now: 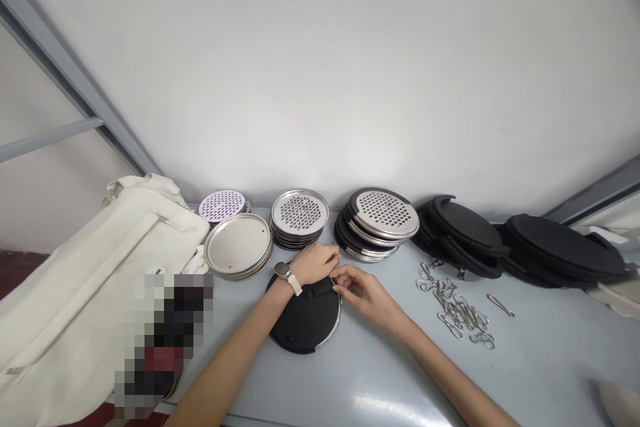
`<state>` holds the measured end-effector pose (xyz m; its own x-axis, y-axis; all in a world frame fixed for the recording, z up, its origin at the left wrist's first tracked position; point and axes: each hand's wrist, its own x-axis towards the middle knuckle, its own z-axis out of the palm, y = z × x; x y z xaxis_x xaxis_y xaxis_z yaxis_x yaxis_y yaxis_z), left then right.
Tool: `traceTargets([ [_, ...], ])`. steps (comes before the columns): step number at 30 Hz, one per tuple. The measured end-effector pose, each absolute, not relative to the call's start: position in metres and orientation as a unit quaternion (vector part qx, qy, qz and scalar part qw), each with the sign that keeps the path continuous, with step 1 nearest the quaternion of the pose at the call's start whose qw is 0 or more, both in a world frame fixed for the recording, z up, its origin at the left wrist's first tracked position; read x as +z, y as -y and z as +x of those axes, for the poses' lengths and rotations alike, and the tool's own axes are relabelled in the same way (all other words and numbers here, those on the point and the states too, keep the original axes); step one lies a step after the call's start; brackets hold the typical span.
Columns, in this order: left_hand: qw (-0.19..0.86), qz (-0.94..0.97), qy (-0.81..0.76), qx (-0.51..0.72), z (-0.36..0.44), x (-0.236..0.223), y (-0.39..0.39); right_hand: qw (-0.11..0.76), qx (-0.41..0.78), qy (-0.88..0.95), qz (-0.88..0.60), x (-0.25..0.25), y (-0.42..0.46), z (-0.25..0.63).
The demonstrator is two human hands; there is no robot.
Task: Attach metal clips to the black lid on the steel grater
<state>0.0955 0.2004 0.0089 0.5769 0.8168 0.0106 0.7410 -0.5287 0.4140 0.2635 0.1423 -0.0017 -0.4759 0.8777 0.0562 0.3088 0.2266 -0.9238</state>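
Observation:
On the table before me lies a round black disc (306, 323) with a metal rim showing along its right side. My left hand (316, 263), a watch (283, 270) on its wrist, is curled over the disc's far edge; its thumb is hidden. Between the thumb and fingers of my right hand (361, 288) is a small metal wire clip (334, 281), pinched at the disc's upper right edge. Similar metal wire clips (456, 307) lie in a loose heap to the right, with a single clip (501, 305) apart from them.
Along the wall stand stacks of plain metal discs (239, 245), grater plates (300, 213), a lilac perforated plate (222, 205), black-edged grater discs (385, 215) and black round covers (467, 230), with more black covers (565, 247) farther right. A cream bag (95, 293) lies left.

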Motion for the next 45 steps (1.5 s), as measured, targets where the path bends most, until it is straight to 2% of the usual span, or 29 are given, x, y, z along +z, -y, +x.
traceTargets([
  [6, 0.185, 0.869, -0.448, 0.100, 0.096, 0.009, -0.200, 0.313, 0.461, 0.716, -0.420, -0.007, -0.142, 0.264],
  [14, 0.186, 0.871, -0.445, 0.093, 0.095, 0.010, -0.200, 0.352, 0.521, 0.670, -0.394, -0.012, -0.148, 0.266],
  [21, 0.182, 0.870, -0.449, 0.092, 0.095, 0.013, -0.198, 0.379, 0.499, 0.664, -0.407, -0.008, -0.148, 0.267],
  [30, 0.179, 0.865, -0.460, 0.090, 0.095, 0.016, -0.196, 0.400, 0.549, 0.603, -0.418, -0.020, -0.151, 0.263],
  [40, 0.181, 0.864, -0.461, 0.092, 0.095, 0.017, -0.196, 0.355, 0.470, 0.674, -0.445, -0.012, -0.146, 0.262],
  [45, 0.184, 0.865, -0.458, 0.095, 0.095, 0.016, -0.196, 0.377, 0.462, 0.663, -0.452, -0.016, -0.143, 0.253],
])
